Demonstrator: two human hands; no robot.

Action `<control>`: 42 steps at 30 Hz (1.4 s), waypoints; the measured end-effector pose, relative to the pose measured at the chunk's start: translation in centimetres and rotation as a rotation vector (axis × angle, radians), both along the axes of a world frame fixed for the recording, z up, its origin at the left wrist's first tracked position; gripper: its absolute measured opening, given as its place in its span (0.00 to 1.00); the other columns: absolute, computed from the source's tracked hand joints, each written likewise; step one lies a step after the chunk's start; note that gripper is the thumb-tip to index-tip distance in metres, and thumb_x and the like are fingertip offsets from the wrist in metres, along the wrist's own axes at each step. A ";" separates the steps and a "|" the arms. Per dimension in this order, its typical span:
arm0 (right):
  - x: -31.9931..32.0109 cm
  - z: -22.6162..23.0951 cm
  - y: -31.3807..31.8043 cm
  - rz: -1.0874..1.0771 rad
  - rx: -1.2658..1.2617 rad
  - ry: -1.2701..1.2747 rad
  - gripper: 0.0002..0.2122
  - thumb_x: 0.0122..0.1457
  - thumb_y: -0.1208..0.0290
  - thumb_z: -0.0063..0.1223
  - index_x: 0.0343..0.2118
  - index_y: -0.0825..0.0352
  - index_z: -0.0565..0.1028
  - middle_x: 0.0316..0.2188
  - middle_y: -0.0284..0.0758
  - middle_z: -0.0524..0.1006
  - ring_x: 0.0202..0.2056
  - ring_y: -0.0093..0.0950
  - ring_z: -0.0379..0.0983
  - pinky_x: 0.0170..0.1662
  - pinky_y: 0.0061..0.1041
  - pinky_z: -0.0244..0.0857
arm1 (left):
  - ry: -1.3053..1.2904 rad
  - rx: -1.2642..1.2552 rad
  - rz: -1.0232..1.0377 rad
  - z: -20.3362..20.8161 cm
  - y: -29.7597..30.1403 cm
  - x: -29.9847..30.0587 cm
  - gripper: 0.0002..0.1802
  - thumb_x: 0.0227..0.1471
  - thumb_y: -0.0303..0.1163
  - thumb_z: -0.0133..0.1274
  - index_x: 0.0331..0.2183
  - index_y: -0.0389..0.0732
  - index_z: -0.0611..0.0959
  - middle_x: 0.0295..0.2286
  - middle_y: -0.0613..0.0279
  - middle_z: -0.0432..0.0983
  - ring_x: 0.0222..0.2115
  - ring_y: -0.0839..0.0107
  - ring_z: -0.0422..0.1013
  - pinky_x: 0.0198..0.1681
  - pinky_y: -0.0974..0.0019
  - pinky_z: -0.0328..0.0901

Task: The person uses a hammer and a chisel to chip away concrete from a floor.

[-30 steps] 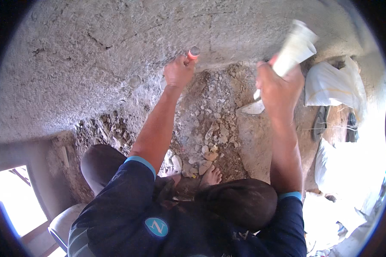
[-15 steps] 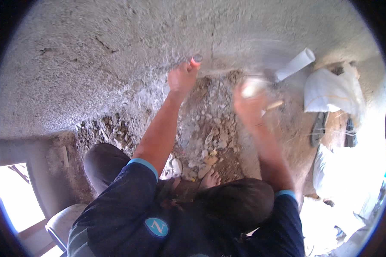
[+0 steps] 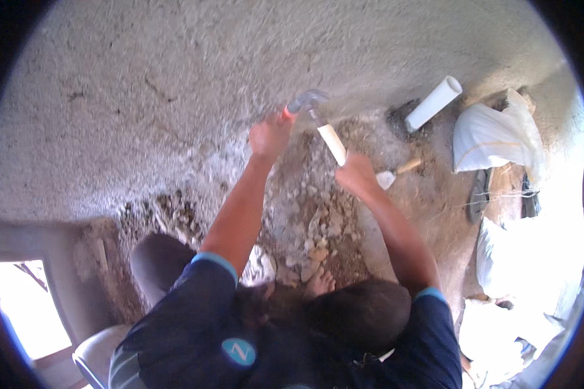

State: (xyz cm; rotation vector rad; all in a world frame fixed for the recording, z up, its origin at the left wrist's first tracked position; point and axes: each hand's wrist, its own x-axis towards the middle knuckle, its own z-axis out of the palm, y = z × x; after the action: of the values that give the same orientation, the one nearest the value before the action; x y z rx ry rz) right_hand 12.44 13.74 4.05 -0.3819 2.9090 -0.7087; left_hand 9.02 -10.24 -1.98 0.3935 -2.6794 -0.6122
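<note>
My left hand is closed around the red grip of a chisel, low against the rough grey wall. The rest of the chisel is hidden by the hand. My right hand grips the pale handle of a hammer. The metal hammer head is at the top end of the chisel and appears to touch it. Beneath both hands lies broken rubble along the foot of the wall.
A trowel with a wooden handle lies right of my right hand. Beyond it a white pipe sticks up from the ground at a slant. White sacks and dark sandals are farther right. My bare foot is beside the rubble.
My right hand, blurred earlier, has swung left, bringing the hammer head to the chisel's end. My left hand keeps its hold at nearly the same place.
</note>
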 end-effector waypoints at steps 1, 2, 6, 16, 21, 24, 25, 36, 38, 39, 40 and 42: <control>-0.2 -1.0 -0.1 0.025 -0.008 -0.053 0.14 0.50 0.73 0.54 0.40 0.72 0.73 0.28 0.48 0.78 0.26 0.36 0.78 0.28 0.33 0.72 | -0.001 -0.030 -0.007 -0.8 -0.6 -0.3 0.22 0.50 0.54 0.53 0.23 0.44 0.80 0.24 0.54 0.79 0.25 0.52 0.75 0.29 0.50 0.68; -1.4 1.3 -1.2 -0.032 -0.110 -0.054 0.14 0.50 0.73 0.54 0.40 0.72 0.73 0.28 0.48 0.78 0.26 0.37 0.78 0.28 0.33 0.72 | 0.089 0.017 -0.010 0.2 -0.3 -0.1 0.23 0.51 0.56 0.51 0.25 0.44 0.81 0.25 0.53 0.79 0.26 0.52 0.76 0.30 0.51 0.69; 1.2 12.9 -1.8 -0.229 -0.642 0.003 0.14 0.51 0.74 0.53 0.41 0.73 0.73 0.29 0.48 0.78 0.25 0.38 0.77 0.29 0.33 0.72 | 0.033 0.030 0.004 0.6 -1.0 0.3 0.26 0.51 0.59 0.49 0.27 0.45 0.83 0.25 0.53 0.79 0.28 0.52 0.77 0.32 0.52 0.70; 0.4 10.9 -1.1 -0.298 -0.473 -0.292 0.15 0.49 0.74 0.56 0.40 0.75 0.73 0.30 0.43 0.78 0.28 0.30 0.76 0.34 0.30 0.72 | -0.111 -0.006 -0.009 0.2 -1.6 2.1 0.24 0.48 0.57 0.53 0.27 0.44 0.82 0.26 0.52 0.79 0.30 0.51 0.76 0.32 0.51 0.68; -0.1 3.1 -0.1 -0.254 -0.472 -0.013 0.15 0.49 0.76 0.54 0.41 0.74 0.73 0.32 0.47 0.78 0.29 0.32 0.77 0.30 0.31 0.72 | -0.148 0.093 0.022 2.3 0.8 0.1 0.23 0.46 0.55 0.56 0.25 0.43 0.81 0.25 0.52 0.79 0.29 0.50 0.76 0.33 0.52 0.69; 0.4 1.9 0.4 -0.190 -0.141 -0.295 0.16 0.49 0.78 0.52 0.43 0.75 0.73 0.36 0.49 0.78 0.36 0.36 0.77 0.36 0.32 0.72 | -0.155 -0.050 0.047 1.4 -1.7 -0.1 0.21 0.44 0.52 0.59 0.28 0.42 0.82 0.26 0.50 0.79 0.28 0.50 0.76 0.32 0.52 0.69; 0.2 2.1 0.6 -0.211 -0.141 -0.352 0.16 0.50 0.78 0.52 0.43 0.75 0.72 0.37 0.50 0.78 0.38 0.38 0.77 0.38 0.33 0.72 | -0.079 0.007 0.049 1.6 -2.8 0.1 0.20 0.44 0.50 0.61 0.30 0.42 0.82 0.26 0.50 0.79 0.28 0.51 0.76 0.32 0.54 0.69; 0.2 -3.9 -0.4 -0.074 -0.075 -0.320 0.16 0.51 0.71 0.56 0.40 0.76 0.73 0.25 0.44 0.77 0.28 0.32 0.77 0.30 0.33 0.72 | 0.411 0.399 0.371 6.1 -4.0 4.0 0.17 0.44 0.33 0.64 0.36 0.36 0.80 0.28 0.56 0.78 0.28 0.69 0.73 0.32 0.65 0.67; 1.1 -2.6 -0.1 0.043 0.097 -0.444 0.16 0.49 0.69 0.58 0.39 0.73 0.74 0.25 0.45 0.78 0.31 0.36 0.77 0.35 0.37 0.71 | 0.401 0.410 0.365 7.0 -4.7 4.3 0.17 0.44 0.32 0.64 0.36 0.36 0.80 0.29 0.57 0.78 0.29 0.70 0.73 0.33 0.65 0.67; 2.2 -3.2 0.3 0.061 0.098 -0.445 0.15 0.49 0.70 0.57 0.39 0.72 0.75 0.26 0.46 0.78 0.31 0.38 0.77 0.35 0.38 0.71 | 0.419 0.391 0.277 6.7 -5.2 4.6 0.17 0.43 0.31 0.64 0.36 0.36 0.80 0.30 0.57 0.78 0.30 0.69 0.73 0.33 0.65 0.68; 3.2 -4.2 0.9 0.078 0.098 -0.447 0.15 0.48 0.70 0.57 0.38 0.72 0.75 0.27 0.48 0.78 0.31 0.40 0.77 0.36 0.39 0.70 | 0.436 0.373 0.188 6.1 -5.7 4.6 0.17 0.42 0.30 0.64 0.36 0.37 0.80 0.32 0.57 0.78 0.30 0.69 0.73 0.34 0.65 0.68; 3.7 -4.8 2.1 0.078 0.062 -0.418 0.14 0.47 0.71 0.55 0.37 0.72 0.75 0.28 0.50 0.77 0.32 0.44 0.76 0.36 0.41 0.70 | 0.432 0.302 0.021 4.5 -6.2 3.7 0.18 0.40 0.29 0.64 0.37 0.38 0.80 0.34 0.57 0.77 0.31 0.67 0.73 0.36 0.65 0.68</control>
State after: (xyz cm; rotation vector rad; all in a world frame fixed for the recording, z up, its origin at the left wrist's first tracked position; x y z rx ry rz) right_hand 16.13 15.83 -0.72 -0.2956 2.5008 -0.6011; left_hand 12.74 -16.46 2.48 0.3225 -2.1750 -0.9774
